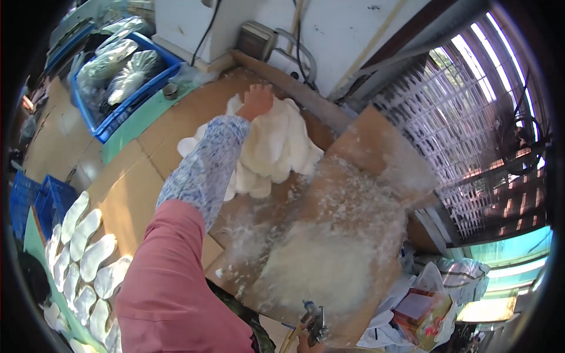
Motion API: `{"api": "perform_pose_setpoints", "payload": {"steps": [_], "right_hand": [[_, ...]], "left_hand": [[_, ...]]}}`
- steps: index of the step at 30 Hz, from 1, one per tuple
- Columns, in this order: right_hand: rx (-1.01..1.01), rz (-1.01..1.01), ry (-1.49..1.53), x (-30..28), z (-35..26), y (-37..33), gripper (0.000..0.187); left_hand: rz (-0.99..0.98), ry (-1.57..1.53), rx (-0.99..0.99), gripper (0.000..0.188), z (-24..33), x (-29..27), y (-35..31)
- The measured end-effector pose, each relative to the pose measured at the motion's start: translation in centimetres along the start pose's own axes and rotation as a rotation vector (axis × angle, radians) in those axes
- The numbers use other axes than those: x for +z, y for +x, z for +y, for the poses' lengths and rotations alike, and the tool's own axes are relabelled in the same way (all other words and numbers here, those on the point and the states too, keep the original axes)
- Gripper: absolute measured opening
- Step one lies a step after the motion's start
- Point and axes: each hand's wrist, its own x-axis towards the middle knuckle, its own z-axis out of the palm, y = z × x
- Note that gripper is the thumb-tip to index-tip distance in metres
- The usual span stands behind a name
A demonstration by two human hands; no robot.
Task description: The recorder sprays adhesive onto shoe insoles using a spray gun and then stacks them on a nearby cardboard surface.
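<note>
My left hand (257,101), in a blue floral cuff, reaches to the far end of a heap of white insoles (273,138) on the brown board. Its fingers look slightly apart and rest on the heap's upper edge; whether they pinch a piece is hard to see. At the bottom edge my right hand (309,344), mostly cut off, is closed round a metal spray gun (316,323) with a yellowish hose. Just beyond the gun, the board bears a pale, whitish crusted patch (318,265). More insoles (91,259) lie spread out in rows at the left.
A blue crate (97,126) full of plastic bags stands at the far left, beside a small cup (170,91). Cardboard (376,138) leans up near a mesh screen (447,129). Bags and packets (421,309) lie at the lower right. A wall (335,35) stands behind.
</note>
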Motion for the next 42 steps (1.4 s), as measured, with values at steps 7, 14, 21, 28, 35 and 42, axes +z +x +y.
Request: {"api": "perform_pose_setpoints", "payload": {"steps": [7, 14, 21, 28, 35, 42], "right_hand": [[-0.384, -0.003, -0.082, -0.4, 2.8, -1.5, 0.041], [-0.053, -0.048, 0.024, -2.0, -1.4, -1.5, 0.021], [-0.014, -0.132, 0.175, -4.4, 1.9, -2.3, 0.024], [0.016, -0.130, 0.275, -6.9, 3.9, -4.1, 0.026], [-0.030, -0.200, 0.202, -6.4, 4.6, -3.3, 0.030], [-0.142, -0.289, 0.259, -3.2, 1.5, 0.2, 0.034]], "left_hand": [[-0.363, 0.009, -0.210, 0.051, -1.6, 1.9, 4.5], [-0.371, -0.666, 0.443, 0.054, 8.1, -10.3, -0.2], [-0.988, -1.309, 0.205, 0.048, 25.9, -20.6, -16.0], [-0.697, -1.401, -0.193, 0.046, 29.1, -14.9, -31.3], [-0.673, -1.121, -0.482, 0.034, 20.7, -6.9, -45.9], [-0.756, -0.982, -0.320, 0.038, 17.3, -7.1, -46.3]]}}
